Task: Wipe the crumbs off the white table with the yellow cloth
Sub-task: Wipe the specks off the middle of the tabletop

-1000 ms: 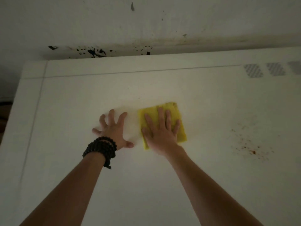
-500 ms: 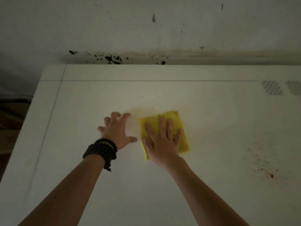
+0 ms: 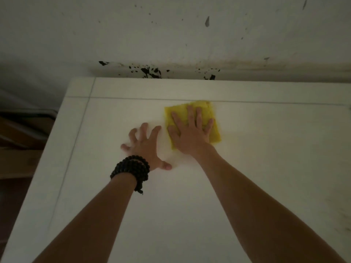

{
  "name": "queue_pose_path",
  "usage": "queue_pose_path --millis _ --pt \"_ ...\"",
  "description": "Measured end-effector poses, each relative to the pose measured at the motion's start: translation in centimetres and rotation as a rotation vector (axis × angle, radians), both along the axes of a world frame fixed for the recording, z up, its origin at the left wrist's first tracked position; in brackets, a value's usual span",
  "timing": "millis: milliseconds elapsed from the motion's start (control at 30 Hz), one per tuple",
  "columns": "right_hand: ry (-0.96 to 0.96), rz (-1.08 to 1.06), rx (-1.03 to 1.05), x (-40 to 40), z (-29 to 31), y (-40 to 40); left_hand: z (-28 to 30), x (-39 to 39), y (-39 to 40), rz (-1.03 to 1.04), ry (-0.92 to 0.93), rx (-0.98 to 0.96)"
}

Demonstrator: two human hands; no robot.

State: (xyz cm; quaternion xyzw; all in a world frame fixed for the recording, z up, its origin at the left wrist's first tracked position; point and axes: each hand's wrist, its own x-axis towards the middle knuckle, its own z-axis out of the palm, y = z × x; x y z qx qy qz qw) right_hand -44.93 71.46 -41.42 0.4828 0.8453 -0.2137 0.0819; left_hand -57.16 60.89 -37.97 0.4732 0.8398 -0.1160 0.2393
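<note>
A folded yellow cloth [image 3: 208, 110] lies flat on the white table [image 3: 269, 160], its far edge touching the thin seam line near the table's back. My right hand [image 3: 190, 134] presses down on it with the palm flat and the fingers spread. My left hand [image 3: 146, 147] rests on the bare tabletop just left of the cloth, fingers splayed and holding nothing. A black bead bracelet [image 3: 131, 169] wraps that wrist. No crumbs show in this view.
A stained wall [image 3: 171, 35] with black flaking marks [image 3: 150, 72] rises right behind the table. The table's left edge [image 3: 57, 141] drops off to dark wooden furniture [image 3: 20, 141]. Faint dark smudges [image 3: 341, 215] sit at the far right of the tabletop.
My right hand has pushed the cloth away from me toward the table's back seam. The left hand stays planted. The view has swung left, and the reddish crumb patch has left the frame.
</note>
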Motion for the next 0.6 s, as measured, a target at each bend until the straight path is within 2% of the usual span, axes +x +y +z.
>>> queue_pose_path --millis 133,267,367,600 --pt "0.006 -0.013 0.032 3.4 -0.4 -6.4 0.1 0.1 -0.3 -0.006 -0.009 0.005" --pt "-0.022 -0.040 -0.031 1.3 0.3 -2.4 0.2 0.6 0.6 -0.009 -0.009 -0.011" --pt "-0.005 -0.051 -0.006 -0.3 0.1 -0.2 -0.3 0.3 0.9 0.010 -0.002 -0.011" --pt "0.038 -0.113 -0.012 4.8 -1.0 -6.8 -0.5 -0.5 -0.6 0.030 -0.027 -0.015"
